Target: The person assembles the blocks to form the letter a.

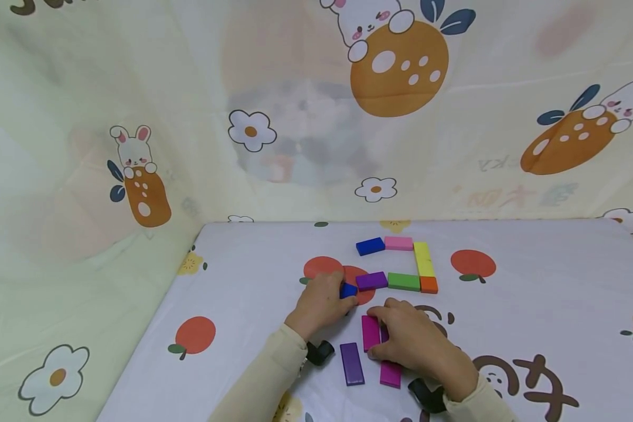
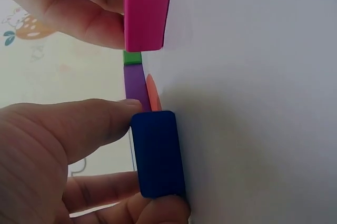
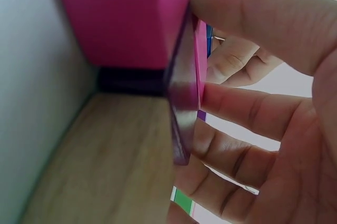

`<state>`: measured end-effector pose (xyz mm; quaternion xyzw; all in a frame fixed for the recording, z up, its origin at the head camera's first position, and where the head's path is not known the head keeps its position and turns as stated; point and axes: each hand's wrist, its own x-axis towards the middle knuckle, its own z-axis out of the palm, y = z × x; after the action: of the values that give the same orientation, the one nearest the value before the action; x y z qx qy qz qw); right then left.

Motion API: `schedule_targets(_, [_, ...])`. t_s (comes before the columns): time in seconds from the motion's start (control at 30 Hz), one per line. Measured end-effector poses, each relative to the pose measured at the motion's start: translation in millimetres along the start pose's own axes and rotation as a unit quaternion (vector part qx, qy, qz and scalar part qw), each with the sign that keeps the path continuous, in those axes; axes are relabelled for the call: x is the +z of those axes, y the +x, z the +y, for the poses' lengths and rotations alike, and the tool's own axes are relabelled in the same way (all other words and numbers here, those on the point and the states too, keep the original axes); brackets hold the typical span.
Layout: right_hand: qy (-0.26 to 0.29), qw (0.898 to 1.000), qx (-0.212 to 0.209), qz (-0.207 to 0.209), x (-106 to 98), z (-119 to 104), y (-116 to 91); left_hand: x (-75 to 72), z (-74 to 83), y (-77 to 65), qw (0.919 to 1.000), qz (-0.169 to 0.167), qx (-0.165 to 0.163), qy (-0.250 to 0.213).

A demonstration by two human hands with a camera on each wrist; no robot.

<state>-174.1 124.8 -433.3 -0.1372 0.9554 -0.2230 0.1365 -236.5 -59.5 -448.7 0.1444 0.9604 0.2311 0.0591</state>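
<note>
My left hand (image 1: 322,302) pinches a small blue block (image 2: 158,153) between thumb and fingers, close beside the left end of a purple block (image 1: 371,281). Thumb and fingers of my right hand (image 1: 417,335) grip a magenta block (image 1: 371,333) by its ends. In the left wrist view that magenta block stands in front of the right hand's fingers (image 2: 79,18). Partly hidden under the right hand is a dark purple block (image 1: 384,333), with a second magenta block (image 1: 390,374) just below. Another purple block (image 1: 352,364) lies to the left of these.
Beyond the hands, a blue block (image 1: 370,246), a pink block (image 1: 398,243), a yellow block (image 1: 424,259), an orange block (image 1: 429,285) and a green block (image 1: 404,282) form an outline with the purple one. A patterned cloth (image 1: 533,293) covers the table; a curtain (image 1: 295,199) hangs behind.
</note>
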Motion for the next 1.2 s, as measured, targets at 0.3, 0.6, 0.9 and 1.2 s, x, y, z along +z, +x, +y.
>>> schedule_targets(0.3, [-0.001,1.000,-0.002,0.001,0,0,0,-2.8,-5.1,0.8,0.9989,-0.032,0.024,-0.023])
schedule_targets(0.6, [-0.002,1.000,0.001,0.001,1,-1,1,-16.8,-14.2,-0.1,0.9902,-0.116,0.063,-0.046])
schedule_targets(0.9, [0.001,1.000,0.004,-0.001,1,-1,1,-17.7,-15.6,0.5,0.9896,-0.119,0.060,-0.053])
schedule_targets(1.2, [-0.001,1.000,0.005,-0.004,1,-1,1,-16.8,-16.3,2.2,0.9900,-0.116,0.063,-0.051])
